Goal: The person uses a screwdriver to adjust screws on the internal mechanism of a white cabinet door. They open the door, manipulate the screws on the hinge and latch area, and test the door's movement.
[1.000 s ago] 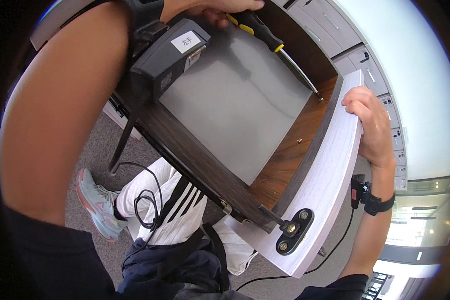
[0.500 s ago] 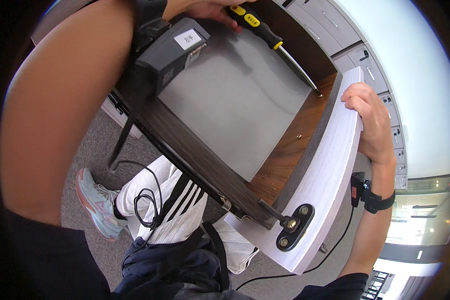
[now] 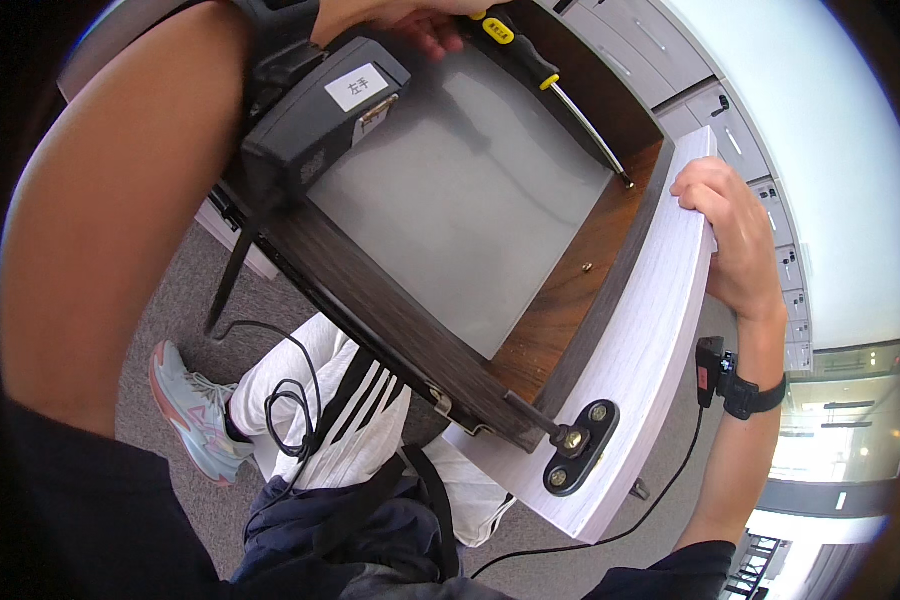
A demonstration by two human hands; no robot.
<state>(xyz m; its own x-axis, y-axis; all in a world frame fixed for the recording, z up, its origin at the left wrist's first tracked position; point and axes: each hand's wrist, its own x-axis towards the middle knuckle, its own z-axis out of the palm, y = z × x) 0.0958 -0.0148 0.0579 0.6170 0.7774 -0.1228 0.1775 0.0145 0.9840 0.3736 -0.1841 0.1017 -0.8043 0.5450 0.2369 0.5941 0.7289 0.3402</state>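
My left hand (image 3: 422, 24), partly cut off by the top edge, is closed around the butt of a black-and-yellow screwdriver (image 3: 518, 50). The tool's shaft slants down across a pulled-out drawer (image 3: 370, 290), its tip at a screw (image 3: 627, 182) in the brown inner wall behind the front panel. My right hand (image 3: 722, 212) grips the top edge of the pale wood-grain front panel (image 3: 625, 370), fingers curled over it. A second brass-coloured screw (image 3: 586, 267) shows lower on that wall. Near the panel's lower end, a black lock plate (image 3: 581, 448) carries a rod.
Grey cabinets with locks and handles (image 3: 705, 120) line the far right. A black box (image 3: 325, 110) is strapped at my left wrist, a smaller one (image 3: 710, 370) at my right, both with cables. My legs and shoe (image 3: 195, 410) are beneath the drawer.
The whole scene has shifted slightly left in view. My left hand has moved a little at the screwdriver's handle, which has turned; the tip stays at the same screw.
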